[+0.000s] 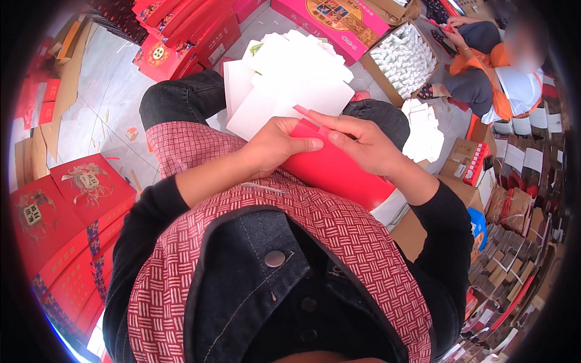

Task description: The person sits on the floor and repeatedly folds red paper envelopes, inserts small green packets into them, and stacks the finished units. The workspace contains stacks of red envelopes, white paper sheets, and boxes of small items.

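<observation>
A glossy red sheet or flat box blank (339, 178) lies across my lap, its far end raised between my hands. My left hand (271, 147) grips the left side of that end, thumb on top. At the right side, my right hand (366, 140) pinches a narrow folded flap of the same red piece between thumb and fingers. Just beyond my hands, a heap of white folded papers (299, 63) rests on larger white sheets (275, 106). A few thin white strips (263, 188) lie on my patterned apron (200, 224).
Red decorated boxes (91, 181) are stacked at the left, with more red boxes (181, 51) at the far left. A pink box (339, 24) and a carton of small white packets (404, 60) stand far ahead. A co-worker (514, 91) sits at the right, near bundled cardboard pieces (508, 254).
</observation>
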A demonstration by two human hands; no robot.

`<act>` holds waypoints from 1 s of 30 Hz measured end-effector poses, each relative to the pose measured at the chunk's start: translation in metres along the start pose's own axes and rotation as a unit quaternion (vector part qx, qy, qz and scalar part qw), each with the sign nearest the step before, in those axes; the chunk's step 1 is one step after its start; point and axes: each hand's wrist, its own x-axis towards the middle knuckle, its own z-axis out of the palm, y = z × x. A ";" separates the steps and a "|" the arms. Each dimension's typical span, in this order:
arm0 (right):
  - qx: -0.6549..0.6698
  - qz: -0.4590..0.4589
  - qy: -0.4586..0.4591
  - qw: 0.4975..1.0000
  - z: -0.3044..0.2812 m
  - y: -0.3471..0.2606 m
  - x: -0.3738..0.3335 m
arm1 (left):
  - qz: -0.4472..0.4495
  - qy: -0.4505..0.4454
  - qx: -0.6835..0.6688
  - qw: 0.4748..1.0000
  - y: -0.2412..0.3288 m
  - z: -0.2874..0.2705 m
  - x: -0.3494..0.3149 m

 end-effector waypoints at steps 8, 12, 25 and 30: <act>0.045 -0.013 0.016 0.999 0.001 0.005 -0.017 | 0.035 0.023 0.015 0.999 -0.003 0.000 -0.001; 0.046 -0.012 0.004 0.999 0.002 0.003 -0.016 | 0.044 0.020 0.021 0.999 -0.004 0.000 -0.001; 0.093 0.009 -0.012 0.996 -0.001 0.009 -0.025 | 0.064 0.041 0.042 0.996 0.000 0.002 -0.005; 0.095 -0.006 -0.013 0.995 0.001 0.013 -0.027 | 0.080 0.037 0.041 0.995 -0.007 -0.001 -0.002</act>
